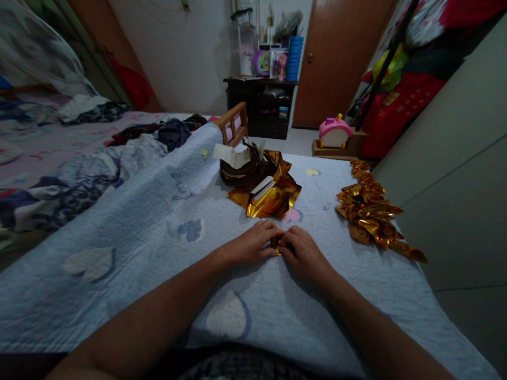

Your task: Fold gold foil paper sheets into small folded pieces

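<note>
My left hand point(259, 243) and my right hand point(299, 248) meet over the bed, fingers closed on a small piece of gold foil point(277, 244). Most of that piece is hidden by my fingers. Just beyond my hands lies a heap of shiny gold foil sheets point(273, 200) with a white stack of paper point(262, 187) on it. A dark brown bundle of sheets point(240, 171) with pale paper sticking up adjoins the heap. To the right, several gold foil pieces, twisted or folded, form a pile point(368, 216) along the bed's edge.
A pale blue quilt with heart shapes point(150, 274) covers the bed. Rumpled clothes point(170, 134) lie at the left. Past the bed's foot stand a dark cabinet point(259, 113) and a pink-and-white toy case point(335, 132). A pale panel point(455, 211) borders the right side.
</note>
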Tool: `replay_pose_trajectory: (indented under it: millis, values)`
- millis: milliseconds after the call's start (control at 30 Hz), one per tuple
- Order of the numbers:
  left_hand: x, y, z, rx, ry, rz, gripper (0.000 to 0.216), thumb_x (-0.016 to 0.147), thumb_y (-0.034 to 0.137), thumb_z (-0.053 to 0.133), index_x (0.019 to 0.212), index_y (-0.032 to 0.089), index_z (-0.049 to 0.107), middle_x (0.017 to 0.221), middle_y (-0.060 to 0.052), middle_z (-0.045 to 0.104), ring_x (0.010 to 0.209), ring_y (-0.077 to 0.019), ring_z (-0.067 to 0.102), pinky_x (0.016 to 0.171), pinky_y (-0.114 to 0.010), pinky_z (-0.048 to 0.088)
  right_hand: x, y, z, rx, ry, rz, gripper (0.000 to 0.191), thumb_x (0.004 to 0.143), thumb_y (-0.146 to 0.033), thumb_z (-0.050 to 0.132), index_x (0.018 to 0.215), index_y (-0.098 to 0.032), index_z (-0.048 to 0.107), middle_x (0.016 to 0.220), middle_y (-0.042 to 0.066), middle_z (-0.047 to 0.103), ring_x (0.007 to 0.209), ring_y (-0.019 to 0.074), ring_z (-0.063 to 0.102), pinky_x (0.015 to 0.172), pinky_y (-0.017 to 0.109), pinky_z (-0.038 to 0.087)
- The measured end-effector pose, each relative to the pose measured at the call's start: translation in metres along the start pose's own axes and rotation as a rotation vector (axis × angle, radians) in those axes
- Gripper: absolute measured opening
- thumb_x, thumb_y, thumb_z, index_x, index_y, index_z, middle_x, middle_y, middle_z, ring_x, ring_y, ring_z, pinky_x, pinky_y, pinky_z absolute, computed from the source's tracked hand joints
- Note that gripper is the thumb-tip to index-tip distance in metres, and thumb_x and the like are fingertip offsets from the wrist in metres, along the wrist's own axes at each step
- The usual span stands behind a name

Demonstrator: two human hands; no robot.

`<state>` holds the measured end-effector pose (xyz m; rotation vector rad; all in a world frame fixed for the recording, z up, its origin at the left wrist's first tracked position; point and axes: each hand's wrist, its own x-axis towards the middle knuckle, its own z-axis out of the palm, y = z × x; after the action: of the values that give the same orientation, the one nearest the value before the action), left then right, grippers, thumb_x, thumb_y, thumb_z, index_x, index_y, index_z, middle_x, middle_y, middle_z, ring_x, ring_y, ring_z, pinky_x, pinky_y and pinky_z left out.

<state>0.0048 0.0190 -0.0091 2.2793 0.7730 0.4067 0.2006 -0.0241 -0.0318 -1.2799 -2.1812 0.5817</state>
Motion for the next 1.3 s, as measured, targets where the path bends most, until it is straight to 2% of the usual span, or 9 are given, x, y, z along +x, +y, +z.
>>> replay_pose_trajectory:
  millis: [200,533,833,1100,1300]
  values:
    - [0.0,-0.001,0.0,0.009,-0.008,-0.008,0.019,0.087,0.019,0.065,0.106,0.02,0.063,0.105,-0.005,0.057,0.103,-0.0222,0.05,0.093,-0.034,0.041,0.0,0.0,0.003,-0.007,0.012,0.02,0.012,0.087,-0.009,0.058,0.082,-0.02,0.057,0.089,0.005,0.056,0.087,0.0219,0.053,0.078,0.035,0.04]
    - [0.002,0.001,-0.002,0.008,-0.028,-0.017,0.011,0.084,0.015,0.066,0.093,0.018,0.06,0.1,-0.004,0.055,0.101,-0.0211,0.05,0.091,-0.033,0.041,0.0,0.001,0.005,-0.01,0.041,0.013,0.014,0.083,-0.008,0.056,0.084,-0.021,0.052,0.089,0.004,0.056,0.086,0.0219,0.051,0.078,0.035,0.039]
    - [0.001,-0.001,-0.001,0.025,-0.017,-0.019,0.018,0.085,0.016,0.068,0.102,0.019,0.063,0.104,-0.004,0.056,0.104,-0.0219,0.051,0.094,-0.034,0.042,-0.002,-0.005,0.004,-0.129,-0.009,0.005,0.004,0.09,-0.015,0.059,0.092,-0.019,0.061,0.095,0.007,0.056,0.091,0.0238,0.052,0.082,0.038,0.04]
    - [0.001,-0.004,0.0,0.031,-0.019,-0.014,0.028,0.088,0.021,0.068,0.114,0.019,0.063,0.107,-0.005,0.056,0.106,-0.0227,0.052,0.095,-0.036,0.043,-0.002,-0.012,0.001,-0.189,-0.03,0.017,0.008,0.092,-0.017,0.059,0.096,-0.022,0.065,0.099,0.007,0.057,0.093,0.0243,0.05,0.082,0.038,0.037]
    - [0.001,-0.003,0.0,0.011,-0.014,-0.018,0.025,0.086,0.021,0.069,0.111,0.021,0.063,0.108,-0.005,0.057,0.107,-0.0232,0.052,0.097,-0.037,0.043,-0.002,-0.018,-0.004,-0.219,-0.074,0.059,0.012,0.093,-0.015,0.06,0.098,-0.024,0.067,0.102,0.007,0.056,0.096,0.0253,0.049,0.083,0.038,0.036]
